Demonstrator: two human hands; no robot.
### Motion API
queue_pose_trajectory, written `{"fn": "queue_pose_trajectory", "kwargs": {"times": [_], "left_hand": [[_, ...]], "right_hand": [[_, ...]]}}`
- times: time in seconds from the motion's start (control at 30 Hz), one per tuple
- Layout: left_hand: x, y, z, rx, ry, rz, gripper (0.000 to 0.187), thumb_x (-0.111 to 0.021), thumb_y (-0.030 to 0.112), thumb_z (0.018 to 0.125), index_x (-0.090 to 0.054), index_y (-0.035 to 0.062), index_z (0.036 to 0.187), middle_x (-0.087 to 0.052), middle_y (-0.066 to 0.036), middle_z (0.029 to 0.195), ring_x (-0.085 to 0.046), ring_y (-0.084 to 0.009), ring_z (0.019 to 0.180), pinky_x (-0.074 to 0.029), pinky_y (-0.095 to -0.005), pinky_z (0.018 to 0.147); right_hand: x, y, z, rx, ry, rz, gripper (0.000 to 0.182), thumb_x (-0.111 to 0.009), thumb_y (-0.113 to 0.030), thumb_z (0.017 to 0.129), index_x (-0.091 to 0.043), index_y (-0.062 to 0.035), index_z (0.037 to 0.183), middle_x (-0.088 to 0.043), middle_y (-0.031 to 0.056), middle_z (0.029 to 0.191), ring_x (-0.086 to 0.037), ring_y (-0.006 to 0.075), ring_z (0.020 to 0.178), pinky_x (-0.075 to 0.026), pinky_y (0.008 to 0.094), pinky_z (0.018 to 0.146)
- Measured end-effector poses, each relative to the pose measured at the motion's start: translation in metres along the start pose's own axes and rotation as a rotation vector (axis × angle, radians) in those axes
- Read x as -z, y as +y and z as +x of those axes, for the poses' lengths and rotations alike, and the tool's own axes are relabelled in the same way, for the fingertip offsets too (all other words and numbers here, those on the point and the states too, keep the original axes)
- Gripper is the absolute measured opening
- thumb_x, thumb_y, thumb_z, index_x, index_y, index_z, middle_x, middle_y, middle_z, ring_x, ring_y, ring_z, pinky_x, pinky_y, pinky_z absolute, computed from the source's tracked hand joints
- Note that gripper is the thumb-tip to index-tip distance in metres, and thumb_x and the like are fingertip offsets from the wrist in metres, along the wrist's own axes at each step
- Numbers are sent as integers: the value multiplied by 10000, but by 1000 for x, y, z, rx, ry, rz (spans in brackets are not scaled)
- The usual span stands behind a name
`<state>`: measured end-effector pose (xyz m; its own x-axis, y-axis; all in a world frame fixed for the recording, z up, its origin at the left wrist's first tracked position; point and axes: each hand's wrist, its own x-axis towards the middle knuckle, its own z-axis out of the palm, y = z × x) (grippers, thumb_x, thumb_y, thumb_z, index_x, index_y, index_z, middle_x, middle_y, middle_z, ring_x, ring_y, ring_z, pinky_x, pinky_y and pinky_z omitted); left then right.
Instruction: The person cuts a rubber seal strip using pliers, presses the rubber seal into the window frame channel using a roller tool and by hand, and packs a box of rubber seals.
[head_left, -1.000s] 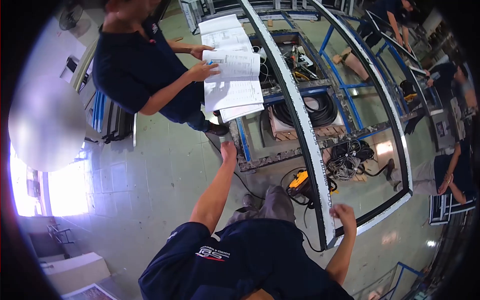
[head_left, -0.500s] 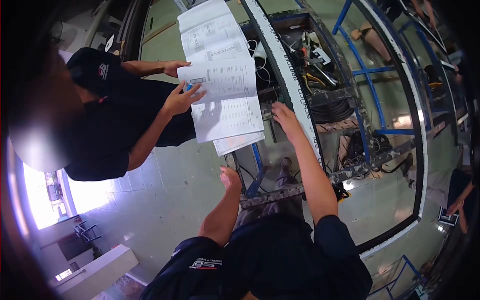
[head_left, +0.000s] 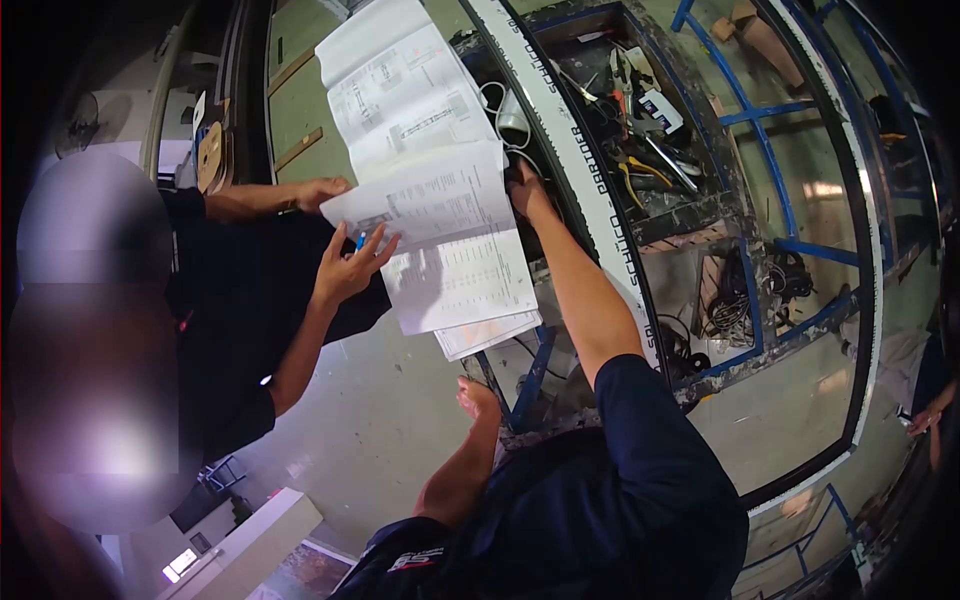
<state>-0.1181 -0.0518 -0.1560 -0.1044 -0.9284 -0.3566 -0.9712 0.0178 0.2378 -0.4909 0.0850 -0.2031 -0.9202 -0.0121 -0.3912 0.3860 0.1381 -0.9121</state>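
Note:
My right hand (head_left: 528, 192) reaches to the right edge of the printed sheets (head_left: 430, 190), beside a white cable and cup-like object (head_left: 513, 118); its fingertips are partly hidden, and I cannot make out what they touch. Lower down, my left hand (head_left: 478, 398) hangs below the sheets, fingers loosely apart, holding nothing. A co-worker at the left holds the sheets with one hand (head_left: 325, 192); the other hand (head_left: 352, 262), with a blue pen (head_left: 361, 240), rests over the page. A long frame bar with white printed film (head_left: 590, 170) runs just right of my right hand.
Pliers and other tools lie in a dark tray (head_left: 700, 215) beyond the bar. Blue metal racks (head_left: 765, 150), a large black-edged frame (head_left: 862, 350) and coiled cables (head_left: 730, 305) stand to the right. Another person's hand (head_left: 925, 415) shows at the far right.
My right hand has moved up to the sheets' right edge. The co-worker has lifted the page's left side. The view has shifted, with the sheets lower left.

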Motion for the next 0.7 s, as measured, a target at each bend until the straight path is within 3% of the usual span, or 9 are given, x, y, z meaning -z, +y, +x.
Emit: {"fn": "queue_pose_trajectory", "kwargs": {"times": [0.03, 0.17, 0.27, 0.33, 0.4, 0.43, 0.53, 0.63, 0.7], "left_hand": [[-2, -1, 1, -36, 5, 9, 685, -291, 456, 954, -636, -121, 1085, -608, -372, 1109, -569, -517, 1057, -419, -551, 936], [-4, -3, 3, 6, 29, -38, 677, -301, 448, 962, -627, -132, 1093, -600, -386, 1106, -561, -525, 1055, -414, -547, 934], [-10, -8, 11, 3, 37, -36, 683, -307, 457, 964, -626, -134, 1092, -600, -389, 1097, -562, -526, 1044, -416, -543, 934], [-7, -6, 7, 14, 12, -73, 690, -315, 468, 963, -628, -134, 1087, -602, -389, 1091, -563, -527, 1033, -419, -538, 934], [-16, -14, 16, 33, 26, -125, 692, -328, 475, 959, -633, -135, 1075, -605, -388, 1082, -566, -524, 1025, -421, -532, 938], [-18, -18, 19, 45, 34, -148, 693, -334, 478, 957, -635, -136, 1068, -607, -387, 1077, -567, -522, 1021, -423, -528, 939], [-15, -13, 11, 61, 104, -119, 693, -352, 481, 952, -636, -142, 1056, -608, -391, 1056, -569, -524, 1009, -420, -533, 933], [-5, -7, 9, 78, -68, -98, 711, -365, 495, 939, -576, -146, 1164, -537, -352, 1239, -518, -446, 1139, -390, -503, 982], [-4, -9, 8, 61, -87, -89, 698, -373, 493, 944, -568, -135, 1179, -530, -354, 1239, -498, -453, 1153, -373, -503, 1000]], "right_hand": [[-7, 7, 11, 37, 93, 67, 707, -630, -84, 837, -366, -39, 1491, -527, 288, 1373, -533, 373, 1270, -412, 377, 1065], [-34, 32, 30, 371, 465, 56, 570, -673, -133, 836, -485, 1, 1357, -551, 251, 1311, -561, 357, 1190, -452, 379, 1003], [-16, 8, 12, 113, 71, 167, 510, -662, -202, 860, -525, 18, 1299, -600, 184, 1197, -593, 259, 1065, -488, 357, 902], [-55, 64, 45, 152, 108, 612, 324, -598, -127, 904, -621, 4, 1200, -669, 119, 1033, -613, 209, 889, -499, 313, 762], [-37, 29, 26, -73, -100, 801, 271, -576, -160, 931, -663, -21, 1147, -672, 104, 980, -608, 200, 846, -498, 312, 754], [-26, 9, 13, -78, -154, 663, 294, -574, -240, 938, -682, -64, 1146, -672, 125, 1099, -622, 226, 1007, -516, 337, 807], [-22, 12, 14, 650, -28, -429, 389, -566, -286, 915, -643, -85, 1239, -622, 130, 1279, -537, 260, 1236, -476, 382, 972], [-23, -1, 18, 755, -6, -729, 465, -541, -301, 897, -583, -97, 1313, -557, 125, 1383, -425, 289, 1351, -366, 406, 1107], [-26, -15, 20, 507, -124, -97, 490, -517, -308, 901, -553, -97, 1341, -558, 129, 1380, -430, 299, 1348, -301, 404, 1148]]}}
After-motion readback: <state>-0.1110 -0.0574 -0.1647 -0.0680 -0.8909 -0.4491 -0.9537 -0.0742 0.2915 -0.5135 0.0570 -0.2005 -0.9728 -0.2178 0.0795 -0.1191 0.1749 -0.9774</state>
